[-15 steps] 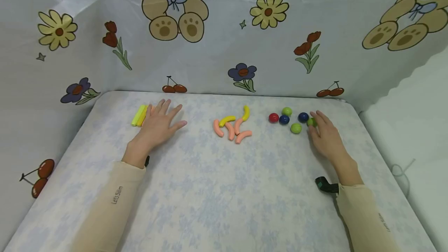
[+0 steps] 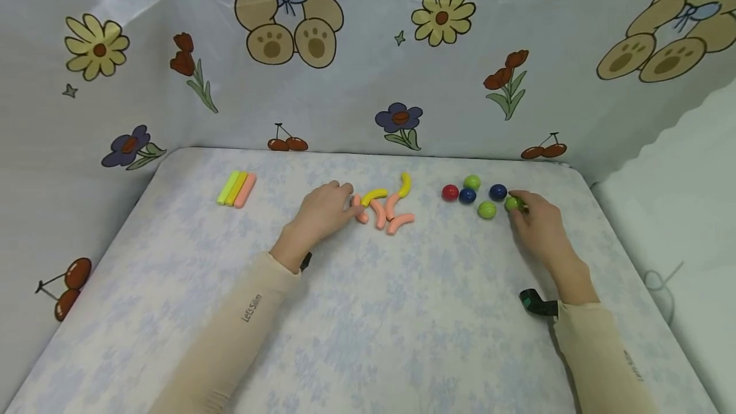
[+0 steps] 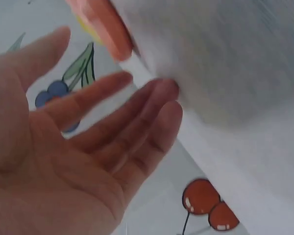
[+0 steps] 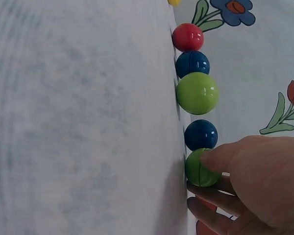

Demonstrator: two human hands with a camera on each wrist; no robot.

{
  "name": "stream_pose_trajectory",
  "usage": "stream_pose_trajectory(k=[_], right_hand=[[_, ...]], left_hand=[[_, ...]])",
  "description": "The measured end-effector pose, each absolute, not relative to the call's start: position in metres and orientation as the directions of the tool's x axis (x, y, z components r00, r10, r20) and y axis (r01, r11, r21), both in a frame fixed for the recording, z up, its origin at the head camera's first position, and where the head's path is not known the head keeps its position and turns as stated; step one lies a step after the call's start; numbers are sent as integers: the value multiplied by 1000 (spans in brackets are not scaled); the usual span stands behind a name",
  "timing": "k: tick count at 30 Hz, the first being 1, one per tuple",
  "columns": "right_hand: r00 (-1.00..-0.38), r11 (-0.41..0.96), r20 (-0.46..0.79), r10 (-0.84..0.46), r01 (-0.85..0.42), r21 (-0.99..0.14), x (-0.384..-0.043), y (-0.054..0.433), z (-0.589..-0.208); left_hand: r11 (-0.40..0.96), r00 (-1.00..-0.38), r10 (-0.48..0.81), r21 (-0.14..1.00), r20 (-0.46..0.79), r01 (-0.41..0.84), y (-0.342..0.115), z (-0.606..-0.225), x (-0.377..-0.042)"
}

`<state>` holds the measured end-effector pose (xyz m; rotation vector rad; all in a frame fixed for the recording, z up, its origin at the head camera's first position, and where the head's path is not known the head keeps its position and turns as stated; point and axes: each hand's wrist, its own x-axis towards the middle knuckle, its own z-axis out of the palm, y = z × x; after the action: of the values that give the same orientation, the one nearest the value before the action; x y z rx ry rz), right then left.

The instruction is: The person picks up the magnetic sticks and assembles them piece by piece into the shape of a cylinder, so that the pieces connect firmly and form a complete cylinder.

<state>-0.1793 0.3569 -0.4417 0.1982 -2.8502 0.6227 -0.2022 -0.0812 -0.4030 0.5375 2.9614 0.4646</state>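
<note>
My left hand [image 2: 322, 213] reaches in beside a pink curved stick [image 2: 362, 216] at the left end of a loose cluster. In the left wrist view its fingers are spread with nothing between them, and the pink stick [image 3: 108, 32] lies beyond the fingertips. At the right, my right hand [image 2: 540, 225] pinches a small green ball [image 4: 198, 171], thumb on the near side and fingers behind. That ball sits on the table next to a dark blue ball [image 2: 498, 192]. Another green ball [image 2: 487, 210] is close by to the left.
Yellow curved sticks [image 2: 405, 184] and more pink ones [image 2: 400, 223] complete the middle cluster. Farther along are a red ball [image 2: 450, 193], a blue ball [image 2: 467, 196] and a green ball [image 2: 472, 182]. Straight sticks in lime, yellow [image 2: 236, 189] and pink lie side by side at the left.
My left hand has moved right, from over the straight sticks to the curved ones, uncovering the straight pink stick. The right hand's fingers have closed around the rightmost green ball.
</note>
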Motion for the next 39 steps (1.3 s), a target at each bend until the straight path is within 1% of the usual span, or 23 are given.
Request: stream_pose_trajectory(k=[3, 7, 10, 15, 19, 22, 25, 31, 34, 39], right_hand=[[-968, 903, 238, -75, -167, -395, -181, 359, -439], [-968, 887, 243, -64, -167, -430, -179, 357, -436], [-956, 874, 288, -46, -178, -452, -175, 353, -435], [-921, 864, 390, -19, -211, -457, -170, 345, -428], [-902, 852, 431, -34, -252, -460, -165, 334, -414], [-886, 835, 457, -74, -306, -457, -161, 320, -404], [-880, 811, 458, -127, -358, -462, -158, 302, -401], [-882, 737, 385, -271, -447, -507, -152, 251, -408], [-880, 695, 337, -336, -473, -541, -150, 226, -407], [-870, 625, 293, -397, -490, -608, -151, 187, -404]], left_hand=[[903, -950, 309, 322, -31, 284, -67, -406, -206], [913, -961, 274, 321, -25, 252, -60, -414, -208], [912, -965, 262, 331, -13, 243, -61, -418, -207], [903, -967, 253, 362, -14, 231, -65, -422, -207], [895, -967, 255, 380, -8, 233, -68, -422, -208], [894, -966, 256, 374, 22, 246, -69, -420, -209], [895, -966, 256, 368, 39, 252, -73, -418, -211], [899, -963, 269, 355, 20, 258, -84, -416, -208], [893, -961, 276, 368, 8, 260, -88, -415, -205], [878, -960, 280, 405, 1, 257, -93, -415, -195]])
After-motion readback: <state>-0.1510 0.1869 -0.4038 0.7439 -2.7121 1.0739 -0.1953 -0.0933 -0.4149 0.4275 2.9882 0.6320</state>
